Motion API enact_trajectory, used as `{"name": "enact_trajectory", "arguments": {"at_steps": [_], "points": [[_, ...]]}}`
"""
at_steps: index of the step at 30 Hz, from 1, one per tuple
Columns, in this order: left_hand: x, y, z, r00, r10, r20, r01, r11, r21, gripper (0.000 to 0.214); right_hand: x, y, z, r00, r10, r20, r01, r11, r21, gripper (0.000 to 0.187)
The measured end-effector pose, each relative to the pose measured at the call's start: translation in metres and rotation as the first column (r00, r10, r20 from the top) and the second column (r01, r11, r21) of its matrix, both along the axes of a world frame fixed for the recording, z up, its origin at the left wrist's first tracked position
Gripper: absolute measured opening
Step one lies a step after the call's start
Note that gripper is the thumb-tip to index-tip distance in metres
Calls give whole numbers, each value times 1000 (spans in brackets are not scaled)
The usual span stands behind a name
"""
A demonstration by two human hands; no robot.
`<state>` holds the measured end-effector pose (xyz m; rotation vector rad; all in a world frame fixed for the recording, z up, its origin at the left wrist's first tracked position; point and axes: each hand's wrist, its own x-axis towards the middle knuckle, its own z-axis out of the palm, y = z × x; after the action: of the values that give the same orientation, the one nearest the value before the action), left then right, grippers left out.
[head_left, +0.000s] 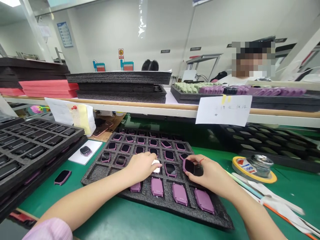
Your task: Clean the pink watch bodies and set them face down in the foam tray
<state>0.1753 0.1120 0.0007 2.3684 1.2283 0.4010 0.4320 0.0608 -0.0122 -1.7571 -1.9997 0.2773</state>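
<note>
Head view: the left hand [141, 166] and right hand [207, 173] both work over a dark foam tray [96, 176] lying on a green worktop [140, 226]. The left grip is nearly closed, its fingers curled down around a small white piece [156, 165] that they partly hide, above the tray's middle rows. The right grip is half open, with the thumb and fingers holding a purple-framed watch [191, 166] by its edges, tilted, black face showing, just above the tray. More purple-framed watches [170, 170] sit one to a compartment, with black faces up in the farther rows, while the nearest row shows plain purple backs [157, 186]. A pink sleeve [47, 230] shows at the left arm.

To the left, a second foam tray [32, 143] holds black-faced watches. A loose watch [62, 177] lies on the worktop beside it, and another [85, 150] sits on a white card [86, 158]. To the right stands a glass jar [258, 163] on a yellow-rimmed roll of tape [253, 176]. A shelf [100, 106] above carries stacks of foam trays [120, 86], and a seated person [232, 80] is beyond it.
</note>
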Motion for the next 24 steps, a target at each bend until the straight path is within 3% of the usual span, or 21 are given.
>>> {"name": "enact_trajectory", "arguments": {"at_steps": [5,9,13,15,16,17,20,22,24], "points": [[-4,7,-2,999,34,5,-34,999,-36,45,-27,3,-3,987,152,-44,-152,988,13,50],[-14,6,4,989,-5,148,25,991,-133,41,-37,13,-4,975,217,-46,-220,973,-73,47],[-16,-25,2,932,-4,362,80,978,-195,31,-40,20,-6,982,186,-27,-188,976,-108,53],[-14,-47,-1,902,32,431,103,953,-286,28,-42,20,-8,988,152,-24,-154,984,-95,53],[-13,-56,-2,875,74,479,129,917,-377,32,-43,20,-10,991,132,-27,-134,987,-86,52],[-11,-64,-3,822,174,543,159,844,-512,39,-43,19,-11,993,112,-33,-114,991,-76,51],[-11,-76,-1,669,476,571,273,557,-784,51,-42,15,-12,996,57,-74,-61,997,-45,47],[-13,-78,1,599,591,541,353,411,-840,45,-41,9,-9,993,26,-119,-27,1000,-13,44],[-17,-77,3,556,641,530,404,349,-846,42,-42,-1,-1,985,-7,-173,13,999,32,45]]}}
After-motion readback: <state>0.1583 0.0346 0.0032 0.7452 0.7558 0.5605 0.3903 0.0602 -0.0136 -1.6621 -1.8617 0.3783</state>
